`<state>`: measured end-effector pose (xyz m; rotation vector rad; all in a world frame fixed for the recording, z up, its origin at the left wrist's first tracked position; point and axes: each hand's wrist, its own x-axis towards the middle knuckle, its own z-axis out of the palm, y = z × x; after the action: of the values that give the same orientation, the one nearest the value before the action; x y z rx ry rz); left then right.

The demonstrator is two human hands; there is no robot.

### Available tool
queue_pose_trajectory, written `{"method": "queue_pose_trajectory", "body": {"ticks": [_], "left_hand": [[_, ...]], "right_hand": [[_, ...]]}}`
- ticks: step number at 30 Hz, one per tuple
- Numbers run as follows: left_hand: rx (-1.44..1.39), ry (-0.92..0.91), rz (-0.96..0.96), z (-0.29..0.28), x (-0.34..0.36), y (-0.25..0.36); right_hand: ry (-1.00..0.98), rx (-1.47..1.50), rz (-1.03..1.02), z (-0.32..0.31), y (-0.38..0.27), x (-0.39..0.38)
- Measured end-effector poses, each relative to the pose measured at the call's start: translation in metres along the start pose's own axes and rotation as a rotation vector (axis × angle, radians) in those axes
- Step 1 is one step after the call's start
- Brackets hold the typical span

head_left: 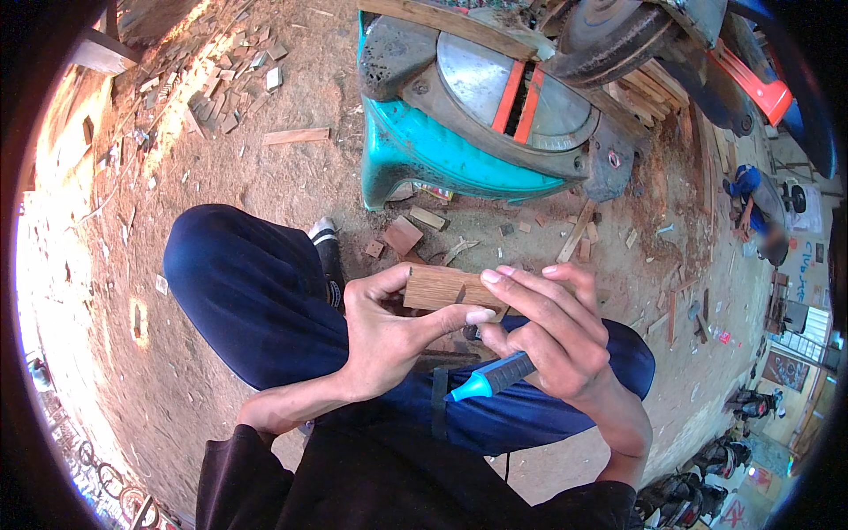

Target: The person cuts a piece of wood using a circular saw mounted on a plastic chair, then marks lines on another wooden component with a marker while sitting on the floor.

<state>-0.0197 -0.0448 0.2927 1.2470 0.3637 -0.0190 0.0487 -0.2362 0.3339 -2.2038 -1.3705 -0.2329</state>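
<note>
In front of my lap, my left hand [382, 334] grips a small brown wooden block [433, 289] between thumb and fingers. The block's broad grained face is turned up, and a small dark mark shows near its lower edge. My right hand [561, 340] is closed around a blue highlighter [488, 378], which sticks out below the fingers with its blue tip toward the lower left, apart from the wood. Fingertips of that same hand rest on the block's right end. Part of the block's underside is hidden by my fingers.
Ahead stands a miter saw [464, 75] on a teal plastic seat [442, 159]. Wood offcuts [404, 235] lie on the dirt floor before it, and more scraps [216, 102] are heaped at far left. Another person [761, 199] sits at far right, near parked motorbikes [685, 495].
</note>
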Motion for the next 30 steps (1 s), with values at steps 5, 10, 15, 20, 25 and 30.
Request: {"method": "queue_pose_trajectory", "body": {"ticks": [5,10,15,20,25,30], "left_hand": [[0.051,0.002,0.021,-0.0018,-0.0001,-0.0026],[0.059,0.008,0.017,-0.0019,-0.0002,-0.0027],[0.005,0.003,-0.064,-0.0007,0.0008,0.0],[0.001,-0.002,-0.066,-0.0004,0.0005,0.0002],[0.004,0.004,-0.071,-0.001,0.0007,-0.0001],[0.048,0.002,-0.058,-0.0027,0.0009,-0.001]], "right_hand": [[-0.005,0.01,-0.002,0.0004,0.0007,0.0011],[0.002,0.03,-0.005,0.0021,0.0023,-0.0003],[-0.017,0.024,-0.011,0.0012,0.0035,-0.0005],[-0.023,0.048,-0.004,-0.0002,0.0047,-0.0007],[-0.005,0.067,-0.012,0.0021,0.0061,-0.001],[-0.005,0.073,-0.017,0.002,0.0062,0.0002]]}}
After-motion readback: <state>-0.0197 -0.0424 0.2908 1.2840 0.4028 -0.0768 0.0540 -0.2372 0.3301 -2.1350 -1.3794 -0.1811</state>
